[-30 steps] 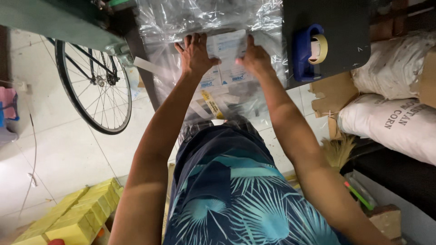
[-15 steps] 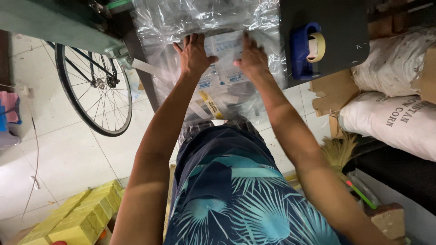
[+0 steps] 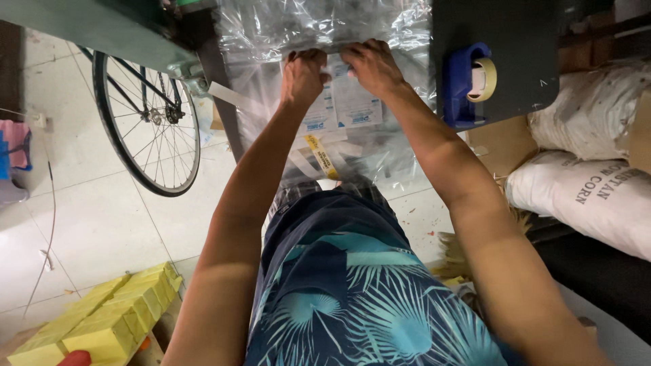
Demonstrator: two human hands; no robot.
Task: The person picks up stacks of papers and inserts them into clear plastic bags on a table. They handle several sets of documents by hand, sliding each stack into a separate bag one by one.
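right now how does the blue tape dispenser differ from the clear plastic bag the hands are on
The blue tape dispenser is solid and opaque; the clear plastic bag is crinkled and see-through. The dispenser sits untouched on the dark surface; the bag is gripped by the left hand and right hand.

Blue tape dispenser [image 3: 468,85] blocks passage right of the right hand [image 3: 369,64]; bicycle wheel [image 3: 146,122] stands well left, floor between open
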